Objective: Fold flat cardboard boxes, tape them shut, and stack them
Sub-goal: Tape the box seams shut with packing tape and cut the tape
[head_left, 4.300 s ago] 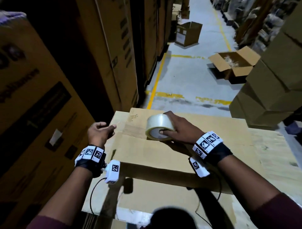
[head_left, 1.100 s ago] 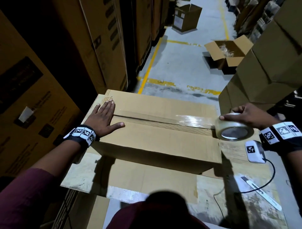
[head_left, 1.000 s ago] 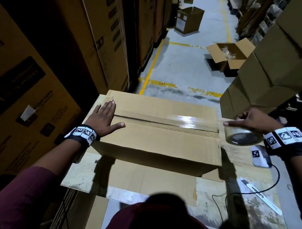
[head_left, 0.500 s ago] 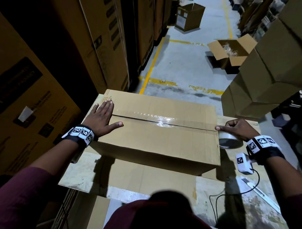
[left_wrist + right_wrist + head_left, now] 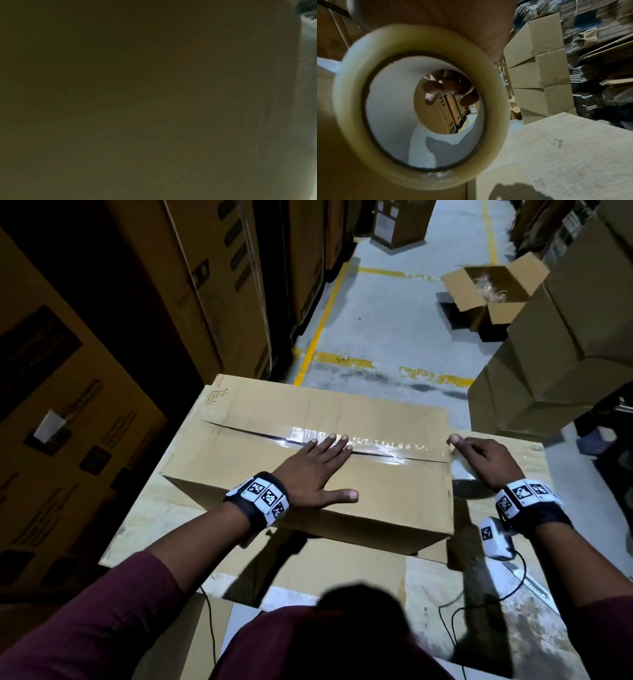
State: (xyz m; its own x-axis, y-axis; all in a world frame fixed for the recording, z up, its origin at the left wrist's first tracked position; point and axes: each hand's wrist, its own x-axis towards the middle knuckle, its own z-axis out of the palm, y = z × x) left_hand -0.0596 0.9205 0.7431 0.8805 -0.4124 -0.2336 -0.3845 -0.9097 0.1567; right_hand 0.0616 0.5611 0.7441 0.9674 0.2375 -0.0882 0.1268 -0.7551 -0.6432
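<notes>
A brown cardboard box (image 5: 308,405) lies closed on the work table, with clear shiny tape (image 5: 376,444) running along its centre seam. My left hand (image 5: 318,467) presses flat on the box top, its straight fingers reaching the taped seam near the middle. My right hand (image 5: 483,457) grips the clear tape roll (image 5: 462,474) against the box's right end, index finger on the top edge. In the right wrist view the tape roll (image 5: 494,94) fills the frame, and curled fingers (image 5: 447,86) show through its core. The left wrist view is dark against the cardboard.
A flat cardboard sheet (image 5: 325,570) lies under the box on the plywood table (image 5: 513,628). A white cutter (image 5: 529,585) lies at the table's right. Stacked boxes (image 5: 548,354) stand to the right, tall cartons (image 5: 222,285) to the left, and an open box (image 5: 493,289) on the floor.
My left hand slid from the box's left end to the middle of the seam. My right hand brought the roll down over the box's right edge and holds it there.
</notes>
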